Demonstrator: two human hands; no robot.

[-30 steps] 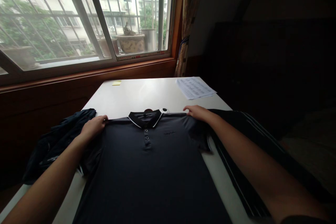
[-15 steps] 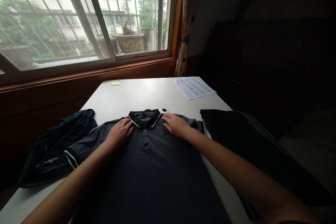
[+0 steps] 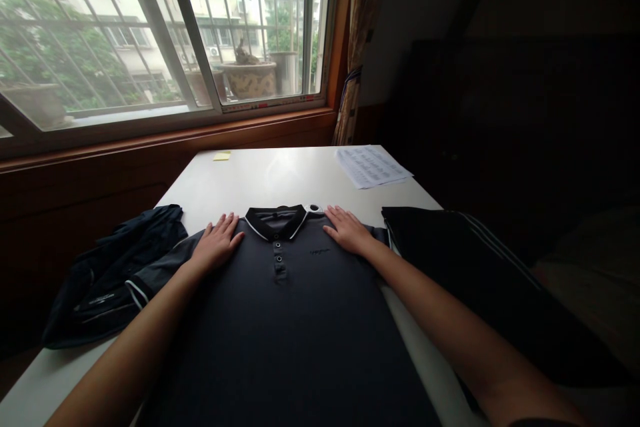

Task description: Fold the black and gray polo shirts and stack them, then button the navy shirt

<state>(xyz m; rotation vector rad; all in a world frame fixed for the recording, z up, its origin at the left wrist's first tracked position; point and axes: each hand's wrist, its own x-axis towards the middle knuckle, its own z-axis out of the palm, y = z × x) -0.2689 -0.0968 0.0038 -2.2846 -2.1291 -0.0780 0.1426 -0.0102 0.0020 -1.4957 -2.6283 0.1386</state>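
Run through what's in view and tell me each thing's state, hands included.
Polo shirt: spread out, front up
Left hand: open, palm down on the shirt
Right hand: open, palm down on the shirt
Dark garment at left: crumpled
Striped black garment at right: lying flat
Papers: lying flat, printed side up
Curtain: tied back

And the hands part! Left hand [image 3: 218, 241] slides outward from the collar [image 3: 257, 221], right hand [image 3: 347, 230] swings out the other way, both lying flatter on the shirt [image 3: 295, 327] now, where a second ago they gripped its shoulders. Out comes the chest lettering [image 3: 320, 252], half a second ago mostly covered! And look, the left-hand sleeve [image 3: 167, 268], drooping earlier, is spread sideways; the right-hand sleeve [image 3: 379, 235], too, no longer hangs down.
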